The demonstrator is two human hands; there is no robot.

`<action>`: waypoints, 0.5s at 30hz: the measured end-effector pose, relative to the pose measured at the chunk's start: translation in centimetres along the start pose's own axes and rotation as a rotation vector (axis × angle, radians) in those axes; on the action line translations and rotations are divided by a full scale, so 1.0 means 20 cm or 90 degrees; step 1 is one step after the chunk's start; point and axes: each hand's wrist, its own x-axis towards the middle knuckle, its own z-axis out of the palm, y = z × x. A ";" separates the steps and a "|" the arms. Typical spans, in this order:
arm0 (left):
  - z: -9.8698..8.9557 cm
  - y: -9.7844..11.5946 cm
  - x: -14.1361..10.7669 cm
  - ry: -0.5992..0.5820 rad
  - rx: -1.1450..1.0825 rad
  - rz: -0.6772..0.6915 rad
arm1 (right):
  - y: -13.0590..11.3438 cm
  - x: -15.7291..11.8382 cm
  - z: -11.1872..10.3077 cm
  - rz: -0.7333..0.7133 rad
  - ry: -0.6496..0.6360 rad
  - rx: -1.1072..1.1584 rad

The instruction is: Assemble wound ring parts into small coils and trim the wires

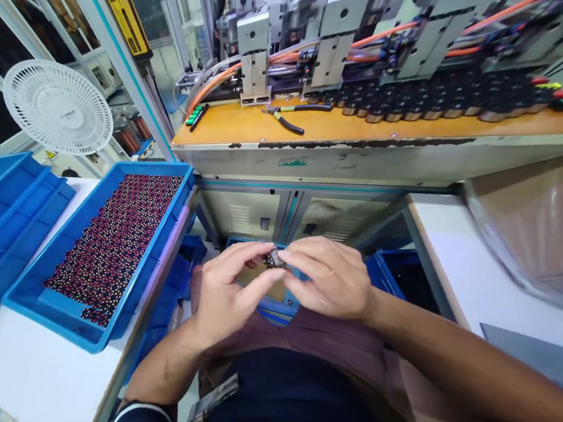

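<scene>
Above my lap, my left hand (239,286) and my right hand (326,275) meet around a small dark cylindrical part (272,259) with a greyish side. The thumb and fingers of my left hand close on its left end. On its right end, the thumb and fingertips of my right hand are pinched. Fingers cover much of the part, so its exact kind cannot be made out. Below the hands sits a blue bin (279,313), partly hidden by them.
To the left, a blue tray (100,334) holds many small dark red and black parts, beside stacked blue trays (2,233) and a white fan (59,110). Ahead, pliers (288,119) and rows of black-topped coppery parts (421,99) lie on the orange machine bench (232,125).
</scene>
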 end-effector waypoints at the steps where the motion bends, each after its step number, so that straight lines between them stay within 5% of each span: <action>1: 0.00 -0.01 0.00 -0.002 0.003 0.006 | -0.01 0.01 -0.01 0.050 -0.003 0.050; 7: -0.01 -0.02 -0.02 -0.021 -0.008 0.027 | -0.07 0.09 -0.06 0.212 0.031 0.317; 12: 0.00 -0.03 -0.02 -0.015 -0.256 -0.122 | -0.09 0.12 -0.06 0.344 0.040 0.388; 15: 0.00 -0.04 -0.02 -0.016 -0.334 -0.140 | -0.08 0.10 -0.07 0.404 0.025 0.419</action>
